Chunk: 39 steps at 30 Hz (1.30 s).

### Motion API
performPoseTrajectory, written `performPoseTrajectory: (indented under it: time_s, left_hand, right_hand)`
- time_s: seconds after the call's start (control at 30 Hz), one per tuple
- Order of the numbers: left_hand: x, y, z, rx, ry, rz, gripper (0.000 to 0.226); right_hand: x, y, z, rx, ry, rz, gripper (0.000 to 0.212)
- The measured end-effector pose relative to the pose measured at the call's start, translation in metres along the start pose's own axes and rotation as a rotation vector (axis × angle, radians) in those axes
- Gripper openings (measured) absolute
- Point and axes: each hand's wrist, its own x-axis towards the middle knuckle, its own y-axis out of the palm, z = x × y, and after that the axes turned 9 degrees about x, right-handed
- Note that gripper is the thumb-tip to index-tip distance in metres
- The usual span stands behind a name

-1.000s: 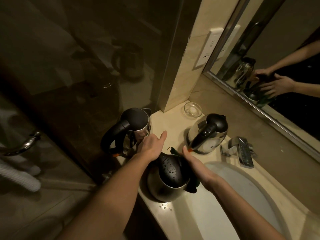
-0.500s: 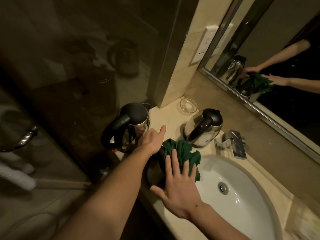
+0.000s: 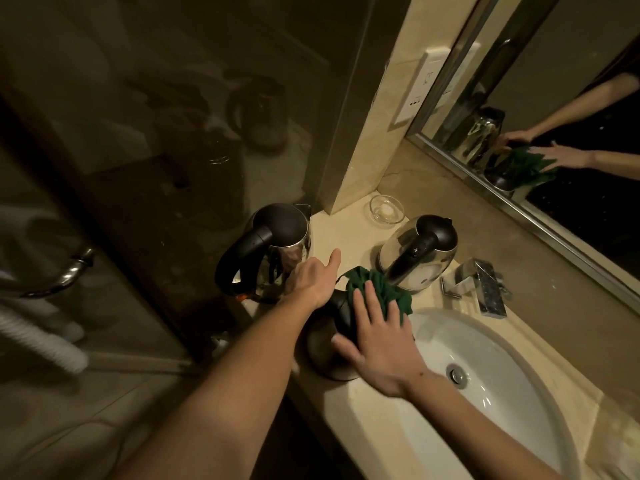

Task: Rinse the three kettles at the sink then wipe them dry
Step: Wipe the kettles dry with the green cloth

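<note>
Three steel kettles with black lids and handles stand on the beige counter left of the sink (image 3: pixel 512 393). The nearest kettle (image 3: pixel 320 348) sits at the counter's front edge. My left hand (image 3: pixel 313 280) rests on its far side, steadying it, thumb pointing away. A green cloth (image 3: pixel 379 289) lies over its lid, and my right hand (image 3: pixel 379 344) presses flat on the cloth with fingers spread. The left kettle (image 3: pixel 273 244) stands behind my left hand. The right kettle (image 3: pixel 420 254) stands beside the tap.
A chrome tap (image 3: pixel 479 287) stands at the back of the white basin. A small glass bowl (image 3: pixel 386 209) sits in the counter's back corner. A mirror (image 3: pixel 554 109) runs along the right wall, and a glass shower door with a metal handle (image 3: pixel 65 273) is on the left.
My right hand brought the green cloth up onto the nearest kettle's lid and has slid forward over it. My left hand has stayed on the kettle.
</note>
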Motion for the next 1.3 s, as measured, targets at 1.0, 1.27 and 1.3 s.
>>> performPoseTrajectory:
  time_s: [1.0,1.27,1.3]
  left_hand:
    - [-0.044,0.001,0.002,-0.178,-0.163,-0.171,0.072]
    - [-0.051,0.006,0.004,-0.187,-0.243,-0.094,0.079]
    - [-0.049,0.007,0.004,-0.198,-0.248,-0.092,0.08]
  right_hand:
    - [-0.01,0.038,0.015,2.309,0.629,-0.277,0.068]
    - [0.027,0.021,0.036,2.317,0.562,-0.308,0.077]
    - [0.03,0.019,0.036,2.327,0.574,-0.307,0.075]
